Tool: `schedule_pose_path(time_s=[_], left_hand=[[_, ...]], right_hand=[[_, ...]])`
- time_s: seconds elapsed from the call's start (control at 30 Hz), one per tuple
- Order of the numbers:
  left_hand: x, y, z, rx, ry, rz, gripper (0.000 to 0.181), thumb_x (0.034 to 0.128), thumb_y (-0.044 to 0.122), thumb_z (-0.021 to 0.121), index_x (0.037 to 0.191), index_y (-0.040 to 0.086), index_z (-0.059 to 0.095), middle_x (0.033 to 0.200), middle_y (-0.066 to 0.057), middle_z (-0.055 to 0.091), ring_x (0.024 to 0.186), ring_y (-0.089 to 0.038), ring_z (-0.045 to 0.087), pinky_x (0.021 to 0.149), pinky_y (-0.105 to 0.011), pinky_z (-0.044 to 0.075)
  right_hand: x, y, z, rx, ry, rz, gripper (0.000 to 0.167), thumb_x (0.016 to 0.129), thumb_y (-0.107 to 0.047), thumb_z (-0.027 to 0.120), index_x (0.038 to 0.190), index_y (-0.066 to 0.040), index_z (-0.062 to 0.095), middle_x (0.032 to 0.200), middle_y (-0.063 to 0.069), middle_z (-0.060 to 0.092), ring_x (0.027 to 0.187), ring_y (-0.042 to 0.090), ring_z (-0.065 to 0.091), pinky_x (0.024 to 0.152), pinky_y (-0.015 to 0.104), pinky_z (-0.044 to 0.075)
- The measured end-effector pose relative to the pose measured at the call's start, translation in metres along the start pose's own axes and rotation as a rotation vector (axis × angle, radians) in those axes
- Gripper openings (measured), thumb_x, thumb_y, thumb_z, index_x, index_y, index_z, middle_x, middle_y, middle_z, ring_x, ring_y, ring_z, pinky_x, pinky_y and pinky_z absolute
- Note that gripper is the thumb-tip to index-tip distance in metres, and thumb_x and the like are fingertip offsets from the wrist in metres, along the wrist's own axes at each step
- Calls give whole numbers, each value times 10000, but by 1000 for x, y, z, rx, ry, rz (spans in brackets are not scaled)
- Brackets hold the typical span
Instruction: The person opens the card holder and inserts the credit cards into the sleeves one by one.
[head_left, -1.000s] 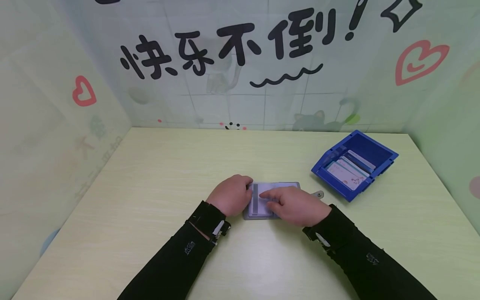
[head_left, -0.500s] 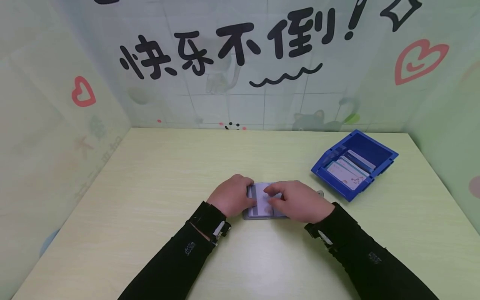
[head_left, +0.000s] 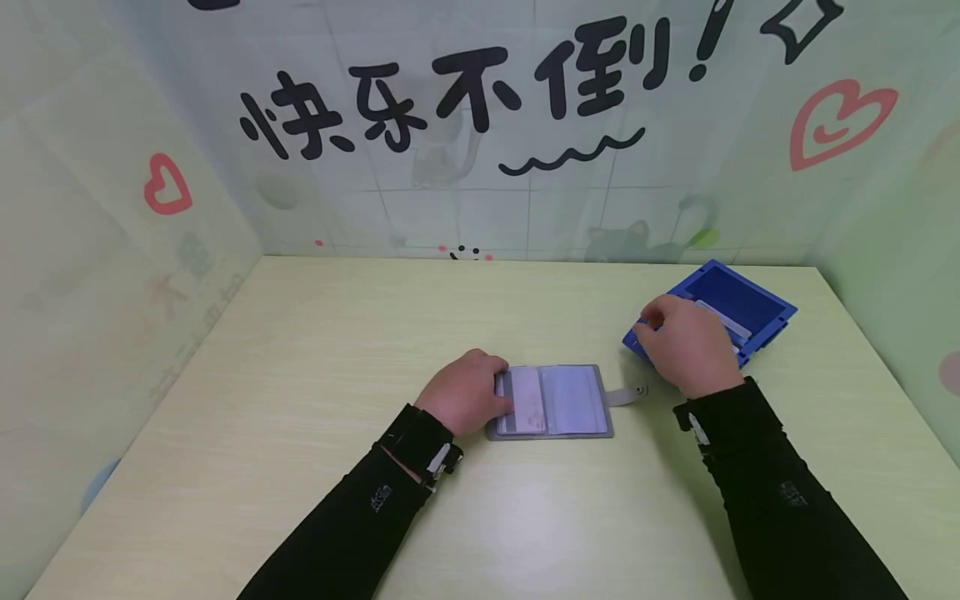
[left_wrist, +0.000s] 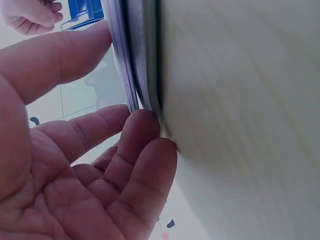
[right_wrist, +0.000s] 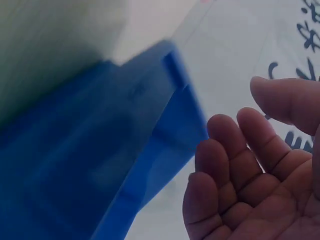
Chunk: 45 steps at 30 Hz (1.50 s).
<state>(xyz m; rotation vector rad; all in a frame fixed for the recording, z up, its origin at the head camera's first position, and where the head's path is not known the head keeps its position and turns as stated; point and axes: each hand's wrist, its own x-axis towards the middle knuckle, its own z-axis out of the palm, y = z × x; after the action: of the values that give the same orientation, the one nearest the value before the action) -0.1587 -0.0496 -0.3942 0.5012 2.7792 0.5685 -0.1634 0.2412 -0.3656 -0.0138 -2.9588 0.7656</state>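
Observation:
A grey card holder (head_left: pixel 576 402) lies spread flat on the table, with clear sleeves and a strap with a snap at its right side. A pale card (head_left: pixel 529 408) sits in its left sleeve. My left hand (head_left: pixel 461 393) grips the holder's left edge; the left wrist view has the thumb on the upper pages and fingertips against the edge. Over the left part of a blue tray (head_left: pixel 733 302), my right hand (head_left: pixel 692 348) hovers with loosely bent fingers. Nothing lies between those fingers (right_wrist: pixel 212 160) in the right wrist view. The hand hides most cards in the tray.
One white card (head_left: pixel 726 321) shows inside the tray beyond the right hand. The pale wooden table (head_left: pixel 360 317) meets a printed backdrop (head_left: pixel 450 208) at its back edge and at both sides.
My right hand has left the card holder and moved right and back to the blue tray. The left thumb has come down onto the holder's left page; the left hand otherwise stays put.

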Motion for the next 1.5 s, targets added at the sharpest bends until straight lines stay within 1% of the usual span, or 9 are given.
schedule_pose_path(time_s=[0.2, 0.47, 0.6, 0.77, 0.87, 0.97, 1.1, 1.3, 1.5], left_hand=[[0, 0, 1, 4, 2, 0, 523, 946, 258, 780, 1413, 58, 655, 1355, -130, 650, 1057, -210, 620, 973, -364, 563], [1, -1, 3, 2, 8, 1, 513, 945, 254, 782, 1403, 56, 661, 1329, -127, 654, 1024, -201, 614, 932, -351, 567], [0, 1, 2, 1, 8, 1, 520, 943, 253, 788, 1405, 54, 659, 1325, -128, 654, 1018, -199, 614, 923, -348, 568], [0, 2, 1, 4, 8, -2, 517, 944, 256, 788, 1403, 55, 661, 1310, -126, 655, 1000, -198, 612, 900, -338, 570], [0, 3, 1, 4, 9, -2, 512, 949, 250, 779, 1404, 49, 658, 1311, -128, 652, 1005, -200, 607, 905, -340, 568], [1, 3, 3, 11, 11, 1, 501, 958, 242, 764, 1404, 41, 656, 1314, -132, 651, 1024, -205, 605, 921, -347, 567], [1, 3, 4, 47, 14, 6, 488, 973, 254, 739, 1408, 50, 656, 1351, -137, 650, 1084, -225, 624, 970, -373, 567], [-1, 4, 0, 99, 13, 10, 493, 982, 285, 706, 1421, 67, 654, 1445, -138, 623, 1234, -293, 632, 1060, -446, 545], [-2, 3, -4, 93, -29, 15, 550, 978, 327, 698, 1458, 70, 622, 1558, -147, 547, 1413, -314, 553, 1149, -469, 490]], right_hand=[[6, 19, -10, -45, -34, 65, 369, 1046, -210, 616, 1302, 53, 655, 1276, 309, 675, 1125, 494, 651, 922, 622, 552], [7, 32, -14, -181, -40, 95, 475, 1018, -203, 630, 1365, 120, 595, 1295, 374, 645, 1125, 575, 635, 947, 674, 531], [9, 38, -12, -241, -43, 95, 449, 1005, -166, 614, 1344, 128, 603, 1231, 389, 664, 1030, 564, 676, 890, 670, 558], [12, 44, -8, -301, -49, 102, 367, 1013, -134, 545, 1271, 114, 629, 1080, 371, 699, 823, 505, 701, 737, 650, 594], [14, 45, -6, -341, -72, 108, 314, 1011, -137, 522, 1162, 102, 659, 936, 331, 707, 702, 447, 675, 653, 635, 588], [14, 45, -6, -369, -95, 113, 279, 998, -141, 523, 1030, 87, 681, 848, 292, 706, 647, 411, 646, 640, 636, 581], [14, 44, -7, -383, -125, 128, 265, 989, -153, 551, 963, 71, 690, 840, 275, 711, 647, 391, 632, 677, 642, 584], [15, 43, -8, -404, -160, 144, 279, 991, -167, 578, 1046, 78, 699, 876, 271, 720, 667, 388, 632, 719, 645, 587], [15, 42, -10, -419, -184, 153, 299, 993, -162, 581, 1110, 89, 695, 933, 294, 724, 726, 431, 645, 774, 662, 573]])
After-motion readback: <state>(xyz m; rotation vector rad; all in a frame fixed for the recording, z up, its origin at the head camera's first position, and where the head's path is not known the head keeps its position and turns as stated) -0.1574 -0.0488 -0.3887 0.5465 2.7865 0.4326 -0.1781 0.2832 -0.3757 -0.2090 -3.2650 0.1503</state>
